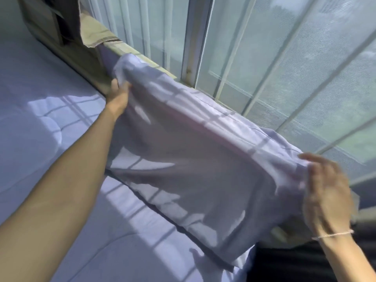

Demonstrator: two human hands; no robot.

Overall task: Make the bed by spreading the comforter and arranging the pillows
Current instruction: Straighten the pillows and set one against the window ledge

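Note:
A pale lavender pillow (195, 159) is held up at a slant above the bed, next to the window. My left hand (119, 93) grips its far upper corner. My right hand (325, 192), blurred and wearing a thin bracelet, grips the near right corner. The pillow's lower edge hangs just over the lavender comforter (46, 110), which lies spread flat over the bed with window-bar shadows across it.
A barred window with mesh (264, 58) runs along the right, with a tan sill ledge (122, 48) under it. Tan and dark cloth (67, 23) hangs at the far end. A dark surface (284, 261) lies at the lower right.

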